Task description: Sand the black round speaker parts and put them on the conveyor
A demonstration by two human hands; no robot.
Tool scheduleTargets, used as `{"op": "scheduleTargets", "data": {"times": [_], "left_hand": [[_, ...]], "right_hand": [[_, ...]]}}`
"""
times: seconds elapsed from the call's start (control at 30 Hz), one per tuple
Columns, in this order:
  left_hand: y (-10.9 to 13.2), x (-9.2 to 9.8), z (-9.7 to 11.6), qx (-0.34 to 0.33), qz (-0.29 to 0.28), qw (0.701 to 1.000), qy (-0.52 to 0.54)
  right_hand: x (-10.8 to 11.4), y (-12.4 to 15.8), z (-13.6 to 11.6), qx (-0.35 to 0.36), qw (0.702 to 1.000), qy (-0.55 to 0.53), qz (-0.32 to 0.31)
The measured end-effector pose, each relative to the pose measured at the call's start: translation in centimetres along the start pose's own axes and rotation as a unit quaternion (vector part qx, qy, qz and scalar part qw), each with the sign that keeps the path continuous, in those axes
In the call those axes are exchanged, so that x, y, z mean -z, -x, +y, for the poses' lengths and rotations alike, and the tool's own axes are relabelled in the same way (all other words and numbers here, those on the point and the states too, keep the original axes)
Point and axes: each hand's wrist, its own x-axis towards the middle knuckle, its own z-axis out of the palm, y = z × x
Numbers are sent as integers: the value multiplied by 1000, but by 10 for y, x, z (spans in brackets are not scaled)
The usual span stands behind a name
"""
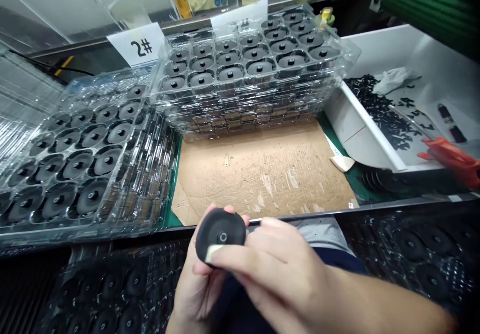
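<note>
Two stacks of clear moulded plastic trays (75, 234) stand on the bench, one at the left and one at the back (348, 49). Each tray holds rows of round black discs with central studs, seated in separate pockets. More dark-filled trays (420, 254) lie lower down on either side of the person. Between the stacks and the near bench edge lies a scuffed sheet of brown corrugated cardboard (258, 174), on a green mat (356, 184). To the right, a shallow white tray (367, 134) holds a scatter of small black pieces (378, 109), a crumpled white cloth (393, 80) and a bright orange plastic tool (453, 159), whose exact kind is unclear.

Above the cardboard, the left hand (195, 289) cups a round black disc (221, 234) from below, fingers curled narrowly around its rim. The right hand (277, 269) comes in from the side, its fingers (247, 251) pressed across the disc's lower edge, so both hands grip it. The disc sits just past the bench edge, with its ringed central hole facing up. A pale patch at its edge may be a fingernail or a scrap; I can't tell which. A white card printed "2#" (137, 45) stands behind the left stack.
</note>
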Motion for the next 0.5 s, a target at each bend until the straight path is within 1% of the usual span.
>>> {"op": "scheduleTargets", "data": {"times": [0.07, 0.1, 0.13, 0.17, 0.2, 0.23, 0.27, 0.3, 0.33, 0.37, 0.4, 0.47, 0.5], "left_hand": [[0, 0, 2, -9, -8, 1000, 10], [0, -1, 2, -9, -11, 1000, 14], [0, -3, 1, -4, -15, 1000, 18], [0, -4, 0, 7, -18, 1000, 23], [0, -6, -2, 24, -23, 999, 32], [0, -7, -3, 39, -35, 998, 45], [1, -7, -4, 48, -49, 996, 56], [2, -6, -5, 52, -60, 995, 63], [2, -4, -5, 51, -66, 994, 66], [3, -2, -4, 49, -70, 994, 66], [4, 0, -4, 48, -71, 994, 64], [5, 3, -3, 54, -67, 994, 63], [5, 4, -2, 59, -68, 994, 64]], "right_hand": [[8, 10, 0, -62, 998, 26, -17], [12, 12, 0, -91, 994, 56, -10], [15, 10, 1, -106, 991, 86, 5], [17, 6, 2, -98, 989, 109, 18], [19, 0, 4, -69, 990, 120, 21], [20, -7, 7, -25, 993, 114, 21], [21, -13, 12, 17, 995, 93, 12], [22, -18, 19, 44, 997, 63, 1], [23, -21, 27, 44, 998, 34, -2], [23, -20, 36, 14, 1000, 14, 8], [22, -16, 46, -38, 999, 6, 28], [16, 3, 66, -152, 986, 16, 69], [12, 16, 74, -195, 978, 20, 77]]}}
